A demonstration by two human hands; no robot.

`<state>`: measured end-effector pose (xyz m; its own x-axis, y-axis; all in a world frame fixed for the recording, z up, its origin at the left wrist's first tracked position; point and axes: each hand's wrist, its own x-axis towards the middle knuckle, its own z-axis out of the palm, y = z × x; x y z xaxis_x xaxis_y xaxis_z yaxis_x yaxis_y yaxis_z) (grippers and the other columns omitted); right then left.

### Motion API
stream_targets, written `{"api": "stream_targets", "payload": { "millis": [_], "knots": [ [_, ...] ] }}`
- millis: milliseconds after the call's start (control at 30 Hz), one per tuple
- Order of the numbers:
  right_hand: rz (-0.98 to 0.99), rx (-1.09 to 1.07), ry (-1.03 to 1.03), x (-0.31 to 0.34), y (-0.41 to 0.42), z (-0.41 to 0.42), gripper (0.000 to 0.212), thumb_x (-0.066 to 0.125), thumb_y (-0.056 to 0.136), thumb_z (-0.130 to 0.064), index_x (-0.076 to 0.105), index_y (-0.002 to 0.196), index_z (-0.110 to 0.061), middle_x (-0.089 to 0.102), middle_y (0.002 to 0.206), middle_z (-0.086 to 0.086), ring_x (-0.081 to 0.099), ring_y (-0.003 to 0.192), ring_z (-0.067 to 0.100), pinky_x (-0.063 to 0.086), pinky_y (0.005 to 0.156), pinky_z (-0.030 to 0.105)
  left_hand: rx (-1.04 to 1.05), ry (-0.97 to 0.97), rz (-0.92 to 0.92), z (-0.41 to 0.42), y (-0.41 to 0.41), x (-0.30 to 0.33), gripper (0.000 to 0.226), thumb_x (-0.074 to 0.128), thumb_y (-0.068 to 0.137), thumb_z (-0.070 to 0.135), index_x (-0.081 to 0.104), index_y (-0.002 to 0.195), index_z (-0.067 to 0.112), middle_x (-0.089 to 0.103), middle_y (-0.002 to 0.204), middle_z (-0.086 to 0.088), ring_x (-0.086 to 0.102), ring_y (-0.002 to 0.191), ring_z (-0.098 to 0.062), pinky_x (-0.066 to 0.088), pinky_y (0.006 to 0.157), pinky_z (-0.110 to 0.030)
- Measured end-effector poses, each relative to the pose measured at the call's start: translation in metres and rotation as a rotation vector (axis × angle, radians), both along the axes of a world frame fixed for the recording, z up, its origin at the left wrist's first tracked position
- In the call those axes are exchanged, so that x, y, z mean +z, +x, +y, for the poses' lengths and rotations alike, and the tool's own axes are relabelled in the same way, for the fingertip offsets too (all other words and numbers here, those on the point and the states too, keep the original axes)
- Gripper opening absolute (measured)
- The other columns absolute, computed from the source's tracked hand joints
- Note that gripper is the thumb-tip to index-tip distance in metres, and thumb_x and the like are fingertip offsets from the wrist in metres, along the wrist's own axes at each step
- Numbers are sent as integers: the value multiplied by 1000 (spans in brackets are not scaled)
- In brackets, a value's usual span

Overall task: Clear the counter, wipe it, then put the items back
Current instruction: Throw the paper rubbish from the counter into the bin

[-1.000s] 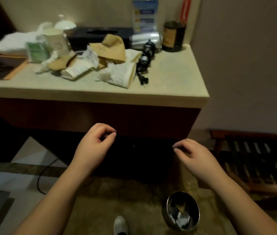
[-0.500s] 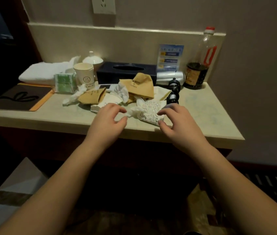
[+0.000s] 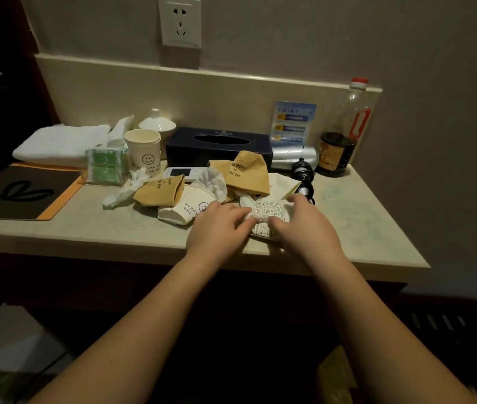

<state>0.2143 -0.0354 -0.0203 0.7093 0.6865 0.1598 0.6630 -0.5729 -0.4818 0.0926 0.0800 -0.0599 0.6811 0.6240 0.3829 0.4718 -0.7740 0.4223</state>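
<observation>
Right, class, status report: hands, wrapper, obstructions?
Left hand and right hand grip patterned wrapper. Wrapper on counter. Crushed cup beside it.

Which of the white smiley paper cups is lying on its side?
The front cup, beside the left hand, lies tipped over among the wrappers. The other cup stands upright by the tissue box.

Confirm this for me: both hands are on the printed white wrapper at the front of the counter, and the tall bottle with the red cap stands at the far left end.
Not quite. The head view shows the bottle at the far right end of the counter, beside the wall. The rest holds: the left hand and right hand are both on the printed white wrapper near the front edge.
</observation>
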Motion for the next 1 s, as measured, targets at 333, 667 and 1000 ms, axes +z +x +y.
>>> {"api": "stream_targets", "payload": {
  "millis": [333, 667, 1000],
  "knots": [
    [214, -67, 576, -2, -14, -8, 50, 64, 84, -17, 47, 130, -27, 40, 127, -8, 47, 109, 5, 37, 84, 19, -59, 33, 13, -3, -7, 2, 37, 43, 96, 50, 64, 122, 35, 63, 112, 14, 45, 102, -11, 31, 75, -32],
    [317, 50, 69, 28, 13, -3, 64, 72, 77, -31, 44, 134, -26, 61, 107, -3, 64, 72, 15, 50, 48, 28, -71, 6, -9, -9, -13, 4, 30, 51, 96, 39, 65, 121, 32, 63, 110, 11, 45, 103, -13, 34, 74, -29],
    [325, 239, 36, 70, 32, 24, 32, 64, 85, -19, 59, 116, -27, 65, 90, -6, 67, 77, 13, 55, 54, 20, -139, -178, -204, -20, -41, 17, 29, 55, 96, 26, 65, 122, 21, 61, 107, 8, 48, 104, -8, 41, 86, -25]
  ]
}}
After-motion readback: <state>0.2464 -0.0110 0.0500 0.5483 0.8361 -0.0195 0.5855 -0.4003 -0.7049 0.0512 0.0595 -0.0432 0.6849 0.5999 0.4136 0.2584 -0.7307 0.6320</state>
